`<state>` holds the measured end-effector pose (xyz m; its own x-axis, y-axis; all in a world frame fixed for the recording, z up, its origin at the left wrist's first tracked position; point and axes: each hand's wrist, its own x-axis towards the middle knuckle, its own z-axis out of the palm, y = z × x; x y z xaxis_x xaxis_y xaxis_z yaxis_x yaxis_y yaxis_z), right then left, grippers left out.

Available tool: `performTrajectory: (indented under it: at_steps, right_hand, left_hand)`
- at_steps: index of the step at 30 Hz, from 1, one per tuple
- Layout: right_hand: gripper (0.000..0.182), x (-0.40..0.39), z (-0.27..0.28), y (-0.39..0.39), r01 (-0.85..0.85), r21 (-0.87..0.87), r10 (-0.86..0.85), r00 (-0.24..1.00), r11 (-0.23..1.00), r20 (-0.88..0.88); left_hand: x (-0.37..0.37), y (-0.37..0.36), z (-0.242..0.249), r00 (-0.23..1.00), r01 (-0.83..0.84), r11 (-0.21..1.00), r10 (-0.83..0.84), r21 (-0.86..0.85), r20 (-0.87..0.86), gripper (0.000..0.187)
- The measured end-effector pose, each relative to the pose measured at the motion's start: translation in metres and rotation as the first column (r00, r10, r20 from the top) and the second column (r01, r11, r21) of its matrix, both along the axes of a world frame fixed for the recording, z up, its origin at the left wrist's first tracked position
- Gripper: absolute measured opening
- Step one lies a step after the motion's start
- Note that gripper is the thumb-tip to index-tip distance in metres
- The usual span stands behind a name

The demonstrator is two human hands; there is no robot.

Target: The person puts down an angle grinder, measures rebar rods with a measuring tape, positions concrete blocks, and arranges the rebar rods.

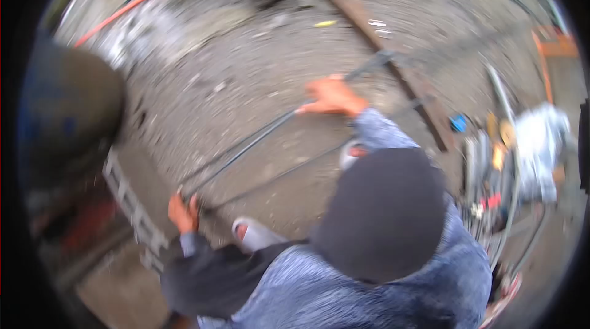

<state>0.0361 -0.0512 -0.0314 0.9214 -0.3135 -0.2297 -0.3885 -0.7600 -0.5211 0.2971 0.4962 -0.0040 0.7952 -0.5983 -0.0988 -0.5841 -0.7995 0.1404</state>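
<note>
Long thin dark metal rods slant across the bare ground from lower left to upper right, side by side. My left hand is closed around them at their lower-left end. Farther along, my right hand grips the rods, its thumb pointing down their length; motion blurs its fingers. Another thin rod runs roughly parallel, nearer to me. The far ends overlap a brown beam on the ground. Below the hands, two feet in light sandals show, and a large dark rounded shape hides part of the right sleeve.
To the right lie several hand tools, a small blue object and a clear plastic bag. A big rounded grey object stands at left above a hollow block. An orange hose crosses the upper left.
</note>
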Motion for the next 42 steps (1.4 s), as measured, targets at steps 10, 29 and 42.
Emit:
performTrajectory:
  at_steps: [10, 29, 42]
  right_hand:
    - [0.050, 0.026, 0.035, 0.023, -0.139, 0.011, 0.139, 0.990, 0.990, -0.021]
    - [0.057, 0.027, 0.023, 0.021, -0.048, -0.127, 0.033, 0.992, 0.991, -0.119]
    - [0.067, 0.046, 0.030, 0.031, -0.039, -0.155, 0.026, 0.996, 0.987, -0.080]
  left_hand:
    - [0.048, 0.098, 0.074, 0.810, -0.544, 0.838, 0.537, -0.042, 0.233, 0.060]
    - [0.065, 0.065, 0.083, 0.807, -0.589, 0.796, 0.573, 0.137, 0.144, 0.056]
    - [0.061, 0.076, 0.082, 0.817, -0.568, 0.822, 0.558, 0.035, 0.148, 0.057]
